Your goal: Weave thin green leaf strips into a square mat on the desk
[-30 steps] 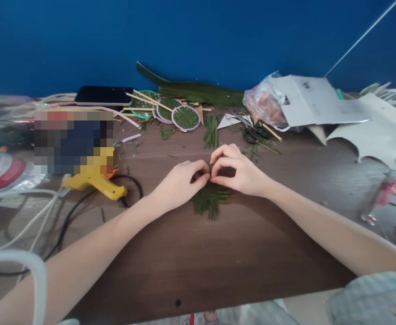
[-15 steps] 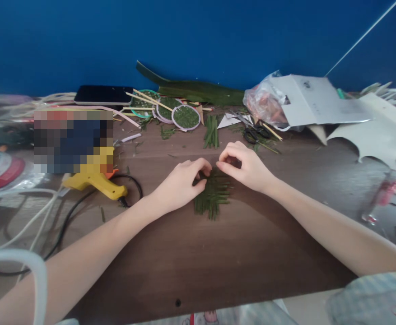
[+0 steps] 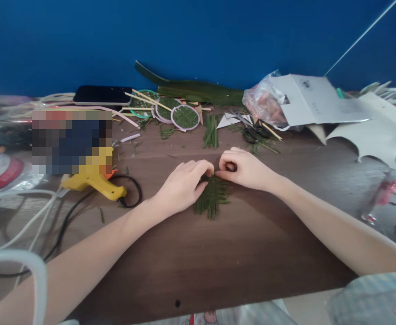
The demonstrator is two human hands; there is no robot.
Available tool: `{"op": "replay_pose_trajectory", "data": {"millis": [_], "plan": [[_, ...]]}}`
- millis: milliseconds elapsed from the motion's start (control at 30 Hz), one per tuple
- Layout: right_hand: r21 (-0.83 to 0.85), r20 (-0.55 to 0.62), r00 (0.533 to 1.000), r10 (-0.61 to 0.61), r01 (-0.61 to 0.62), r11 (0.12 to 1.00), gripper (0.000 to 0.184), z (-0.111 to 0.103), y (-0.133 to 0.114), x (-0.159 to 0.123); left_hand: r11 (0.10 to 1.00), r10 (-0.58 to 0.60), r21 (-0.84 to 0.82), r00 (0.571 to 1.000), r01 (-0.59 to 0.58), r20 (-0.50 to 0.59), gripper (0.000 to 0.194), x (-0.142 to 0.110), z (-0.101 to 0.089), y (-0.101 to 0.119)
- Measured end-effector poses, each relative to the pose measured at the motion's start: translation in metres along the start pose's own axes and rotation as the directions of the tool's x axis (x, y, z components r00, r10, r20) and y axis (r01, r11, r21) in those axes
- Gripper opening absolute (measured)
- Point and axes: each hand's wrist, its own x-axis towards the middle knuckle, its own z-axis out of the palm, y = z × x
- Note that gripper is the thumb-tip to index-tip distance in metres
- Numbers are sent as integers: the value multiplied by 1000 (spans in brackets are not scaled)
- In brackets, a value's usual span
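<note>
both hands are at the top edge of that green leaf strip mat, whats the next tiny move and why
Probably press the strip at the top edge down and snug it against the rest. The left hand lies on the woven green strips, and the right hand pinches at the same edge, fingertips almost meeting. The lower strip ends look splayed and uneven, so the left hand should keep the mat pinned to the table.

Worktop (image 3: 238,253): dark brown wood grain. Centre: mat of green leaf strips (image 3: 213,198). 9 o'clock: yellow glue gun (image 3: 94,180) with black cord (image 3: 130,189). 11 o'clock: phone (image 3: 103,95). 12 o'clock: round leaf-filled discs (image 3: 184,116), long green leaf (image 3: 198,90), loose strips (image 3: 211,131). 1 o'clock: scissors (image 3: 253,133), white paper sheets (image 3: 319,106).
</note>
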Motion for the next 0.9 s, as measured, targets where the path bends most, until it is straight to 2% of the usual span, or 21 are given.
{"op": "replay_pose_trajectory", "data": {"millis": [300, 467, 700, 800, 900], "plan": [[6, 143, 986, 86, -87, 996, 15, -11, 0, -1, 1000, -5, -6, 999, 6, 35, 19, 2, -2, 1], [105, 173, 979, 105, -124, 987, 16, -14, -4, -1, 997, 43, 64, 999, -45, 30, 18, 1, 1, -1], [334, 128, 960, 251, -280, 900, 17, -7, -15, 0, 956, 182, 226, 983, -185, 37, 27, -1, 2, -2], [357, 123, 960, 250, -278, 892, 20, -5, -18, -1, 958, 192, 211, 981, -195, 37, 28, -1, 2, -3], [362, 132, 970, 205, -240, 901, 24, -5, -17, -1, 976, 146, 159, 988, -151, 41, 27, 0, 1, -3]]}}
